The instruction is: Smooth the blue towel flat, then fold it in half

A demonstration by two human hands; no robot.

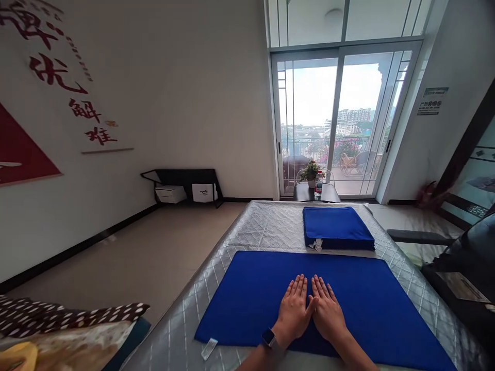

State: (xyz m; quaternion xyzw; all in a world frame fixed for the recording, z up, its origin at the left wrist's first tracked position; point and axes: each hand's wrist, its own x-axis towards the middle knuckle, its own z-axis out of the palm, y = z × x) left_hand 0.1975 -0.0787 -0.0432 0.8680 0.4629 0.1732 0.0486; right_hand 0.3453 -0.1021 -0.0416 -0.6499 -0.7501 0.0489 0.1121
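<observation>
A blue cloth (pixel 247 299) lies spread out flat, with a white label (pixel 209 349) sticking out at its near left corner. Both of my hands rest palm down near its middle, side by side, thumbs touching or nearly so. My left hand (pixel 294 312) has its fingers stretched forward; a dark watch (pixel 268 337) is on that wrist. My right hand (pixel 328 312) lies just as flat, fingers extended. Beyond the spread cloth sits a folded blue stack (pixel 336 226) with white tags on its front edge. Neither hand grips anything.
Under the cloths is a silver quilted mattress (pixel 255 226). At its far end stands a small black table (pixel 305 193) with a plant (pixel 310 171) and a bottle (pixel 318 184). Patterned bedding (pixel 77 330) lies at lower left. A black chair (pixel 460 273) is on the right.
</observation>
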